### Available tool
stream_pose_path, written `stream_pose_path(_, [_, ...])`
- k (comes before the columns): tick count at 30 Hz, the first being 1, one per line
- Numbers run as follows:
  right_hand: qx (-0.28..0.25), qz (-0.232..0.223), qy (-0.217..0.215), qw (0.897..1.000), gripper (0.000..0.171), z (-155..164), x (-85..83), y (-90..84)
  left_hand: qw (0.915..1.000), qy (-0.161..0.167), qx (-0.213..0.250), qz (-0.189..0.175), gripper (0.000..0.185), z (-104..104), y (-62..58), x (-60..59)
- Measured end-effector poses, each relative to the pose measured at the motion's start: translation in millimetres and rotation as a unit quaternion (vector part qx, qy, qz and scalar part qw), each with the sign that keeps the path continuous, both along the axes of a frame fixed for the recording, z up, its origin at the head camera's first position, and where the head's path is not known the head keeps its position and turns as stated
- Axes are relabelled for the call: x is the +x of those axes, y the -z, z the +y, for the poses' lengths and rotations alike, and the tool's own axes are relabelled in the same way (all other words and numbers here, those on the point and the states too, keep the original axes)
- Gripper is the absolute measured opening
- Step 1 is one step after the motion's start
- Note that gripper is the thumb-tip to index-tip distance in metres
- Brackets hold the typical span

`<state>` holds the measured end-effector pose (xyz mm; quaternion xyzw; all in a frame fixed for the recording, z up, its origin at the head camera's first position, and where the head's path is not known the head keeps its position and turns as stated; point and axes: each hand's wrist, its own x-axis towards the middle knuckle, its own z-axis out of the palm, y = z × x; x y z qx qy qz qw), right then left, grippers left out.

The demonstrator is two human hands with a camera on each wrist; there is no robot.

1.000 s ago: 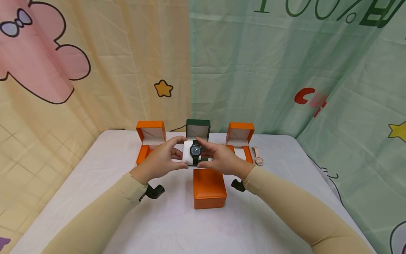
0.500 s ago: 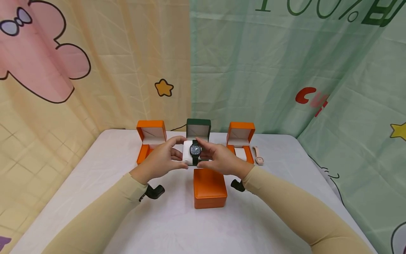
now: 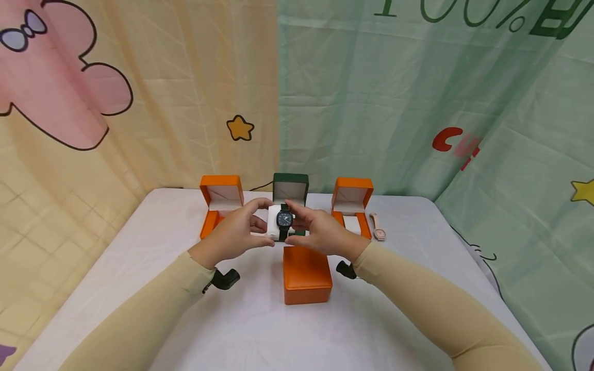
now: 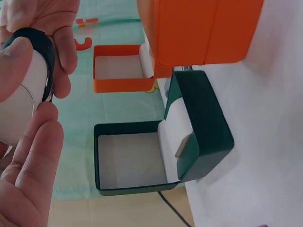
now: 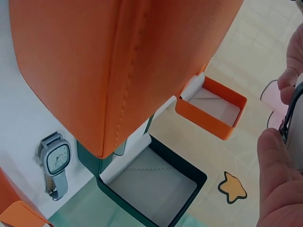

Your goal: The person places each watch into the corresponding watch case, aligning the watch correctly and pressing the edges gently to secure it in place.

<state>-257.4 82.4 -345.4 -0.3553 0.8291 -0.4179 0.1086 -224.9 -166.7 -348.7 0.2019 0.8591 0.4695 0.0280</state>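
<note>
Both hands hold the little white pillow [image 3: 274, 226] with the black watch [image 3: 284, 220] on it, just above the open green box [image 3: 290, 188]. Left hand [image 3: 234, 234] and right hand [image 3: 320, 233] should pinch it softly and keep it level.

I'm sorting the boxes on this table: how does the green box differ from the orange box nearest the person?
The green box stands open with its lid up, showing a pale lining; the nearest orange box is closed. The green box sits at the back, behind the left hand and right hand, which hold a dark watch on a white cushion; the orange box sits in front of them. Both rest on the white table.
</note>
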Motion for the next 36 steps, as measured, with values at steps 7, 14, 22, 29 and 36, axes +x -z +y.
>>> stream_pose_path(7, [0.017, 0.053, 0.009, 0.998, 0.089, 0.1, -0.1, 0.2, 0.9998, 0.001, -0.010, 0.018, 0.088, -1.4, 2.8, -1.5])
stream_pose_path(14, [0.021, 0.077, 0.013, 0.997, 0.088, -0.4, -0.1, 2.9, 0.9996, 0.006, -0.014, 0.022, 0.086, -0.8, 3.6, -2.3])
stream_pose_path(22, [0.023, 0.074, 0.016, 0.997, 0.087, -2.2, 0.6, 2.3, 0.9997, -0.001, -0.008, 0.023, 0.083, 1.3, 4.6, -1.4])
stream_pose_path(29, [0.028, 0.087, 0.017, 0.996, 0.083, -3.0, 0.2, 1.5, 0.9996, -0.004, -0.017, 0.024, 0.084, 1.2, 3.5, -1.5])
stream_pose_path(36, [0.027, 0.087, 0.023, 0.996, 0.082, -3.8, 0.3, 2.0, 0.9996, -0.008, -0.018, 0.022, 0.084, 1.2, 3.2, -0.6])
